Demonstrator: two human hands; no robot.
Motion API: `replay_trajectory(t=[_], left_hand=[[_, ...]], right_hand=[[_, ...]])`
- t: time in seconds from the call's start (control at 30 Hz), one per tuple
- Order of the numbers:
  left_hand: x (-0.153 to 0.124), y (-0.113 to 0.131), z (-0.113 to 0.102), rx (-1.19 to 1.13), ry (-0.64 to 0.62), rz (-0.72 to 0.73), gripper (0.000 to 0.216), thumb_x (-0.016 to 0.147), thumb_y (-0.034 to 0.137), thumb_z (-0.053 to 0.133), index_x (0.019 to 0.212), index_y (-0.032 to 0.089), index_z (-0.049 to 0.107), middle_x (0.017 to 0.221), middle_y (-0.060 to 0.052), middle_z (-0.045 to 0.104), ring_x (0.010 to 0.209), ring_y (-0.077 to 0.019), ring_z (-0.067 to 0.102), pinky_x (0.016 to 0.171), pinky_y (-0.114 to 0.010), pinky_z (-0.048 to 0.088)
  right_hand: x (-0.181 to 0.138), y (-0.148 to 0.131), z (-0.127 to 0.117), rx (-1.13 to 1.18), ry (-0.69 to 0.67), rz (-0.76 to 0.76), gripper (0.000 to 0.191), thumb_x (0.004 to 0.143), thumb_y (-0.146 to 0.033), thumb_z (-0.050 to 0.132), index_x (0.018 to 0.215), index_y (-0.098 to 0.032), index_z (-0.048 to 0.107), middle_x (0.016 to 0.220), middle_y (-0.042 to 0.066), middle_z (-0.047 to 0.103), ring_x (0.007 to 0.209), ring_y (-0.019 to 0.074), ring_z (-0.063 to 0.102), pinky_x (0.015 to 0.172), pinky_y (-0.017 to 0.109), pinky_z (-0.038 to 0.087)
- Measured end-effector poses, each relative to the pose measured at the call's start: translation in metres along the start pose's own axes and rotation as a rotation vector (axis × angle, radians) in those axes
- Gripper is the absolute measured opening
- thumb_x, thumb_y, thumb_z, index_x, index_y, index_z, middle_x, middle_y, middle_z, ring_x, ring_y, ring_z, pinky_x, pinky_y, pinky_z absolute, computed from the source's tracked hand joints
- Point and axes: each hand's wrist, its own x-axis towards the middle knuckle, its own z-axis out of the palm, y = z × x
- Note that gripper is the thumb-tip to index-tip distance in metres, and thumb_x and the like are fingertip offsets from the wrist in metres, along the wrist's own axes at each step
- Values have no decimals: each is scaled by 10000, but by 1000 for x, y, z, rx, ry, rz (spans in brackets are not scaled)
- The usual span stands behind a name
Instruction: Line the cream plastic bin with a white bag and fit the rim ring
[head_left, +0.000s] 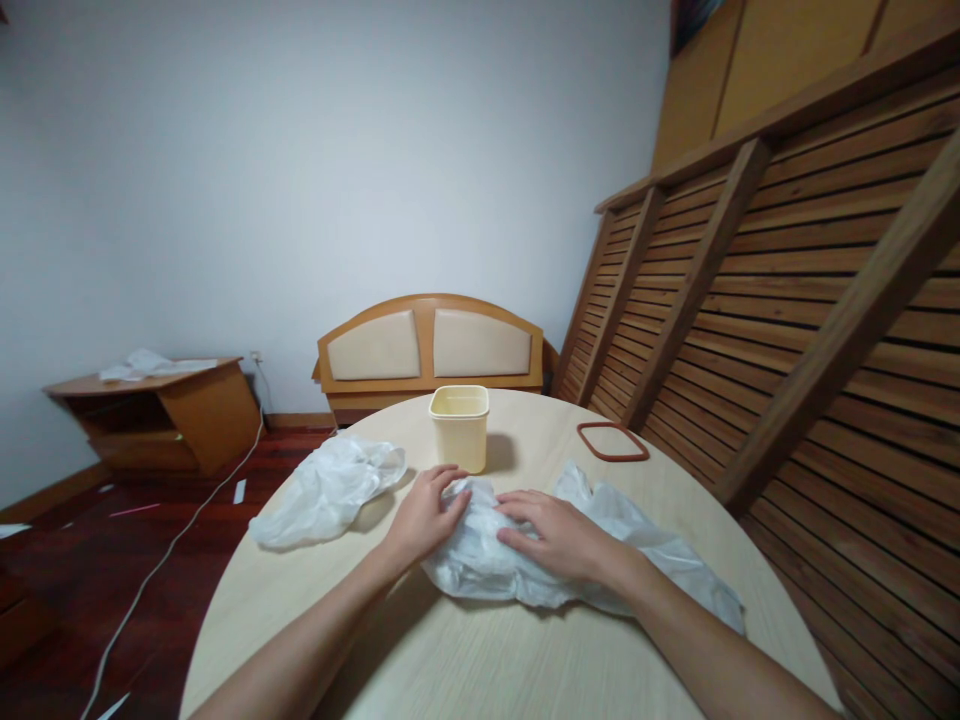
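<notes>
A crumpled white plastic bag (487,575) is bunched on the table in front of me, its loose part trailing to the right under my right forearm. My left hand (429,512) rests against its left side, thumb apart from the fingers. From the right, my right hand (551,535) lies over the bag with its fingers spread. Both hands look open, touching the plastic without closing round it. Just beyond my left fingertips stands an upright, lidless pale yellow square container (460,440). Whatever lies inside or beneath the bag is hidden.
Another crumpled plastic bag (330,490) lies on the left of the round table (450,670). A reddish-brown squarish ring (613,456) is at the back right. Slatted wooden panels (697,330) lean along the right side. A white cable (180,535) crosses the floor.
</notes>
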Motion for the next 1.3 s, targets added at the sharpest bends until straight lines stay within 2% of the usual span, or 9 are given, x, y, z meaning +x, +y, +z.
replay_trajectory(t=[0.1,0.2,0.47,0.6,0.8,0.97,1.1,1.2,1.3], left_hand=[[6,-6,-3,-174,-129,-236,438,913,460,516,1150,151,716,1198,-135,733,1126,-290,662,1031,-408,467],[9,-11,-4,-320,-213,-346,394,858,443,548,1022,136,732,1031,-112,767,974,-259,687,894,-349,505],[9,-21,-1,-391,-169,-408,423,676,360,729,1019,114,713,776,-43,699,660,-153,591,612,-250,418],[7,-18,-3,-437,-205,-392,319,685,401,723,832,117,730,666,-30,670,576,-136,548,551,-243,395],[18,-29,-13,-380,12,-338,351,744,482,647,796,138,693,708,-38,676,625,-154,577,593,-257,437],[23,-35,-19,-305,138,-303,355,791,464,607,891,133,687,824,-86,714,691,-201,640,650,-320,514],[12,-12,-22,-155,151,-75,377,873,413,578,1140,163,669,1132,-128,704,1011,-252,671,912,-411,532],[-2,13,-21,75,-53,250,480,918,432,583,1345,214,573,1371,-127,614,1260,-272,579,1088,-449,447],[-13,29,-15,255,-241,387,732,864,528,648,1488,211,428,1486,-154,529,1338,-323,524,1127,-516,402]], right_hand=[[1,5,3,-64,-3,6,378,1028,-397,449,1116,-214,768,1327,101,672,1209,279,616,1029,393,448],[2,6,3,-114,23,40,339,1024,-349,467,1053,-213,777,1138,90,733,1033,244,676,892,334,482],[8,5,5,-64,173,181,273,1015,-313,465,957,-191,703,925,70,755,842,223,690,725,296,436],[9,7,8,37,234,203,241,1011,-303,440,1060,-205,654,942,60,751,845,213,695,723,296,444],[6,7,7,111,204,212,333,951,-441,558,1193,-228,638,1069,68,752,899,224,704,786,320,493],[6,12,9,59,144,158,175,908,-312,603,985,-221,731,990,54,773,912,239,705,802,323,487],[11,15,6,93,263,165,206,947,-277,539,938,-214,735,952,54,775,871,221,699,773,317,483],[10,12,2,139,305,164,258,967,-368,543,1084,-206,707,1031,76,763,911,225,692,823,345,502],[5,8,3,142,153,89,554,871,-472,687,1347,-206,587,1309,122,673,1158,273,631,1007,418,465]])
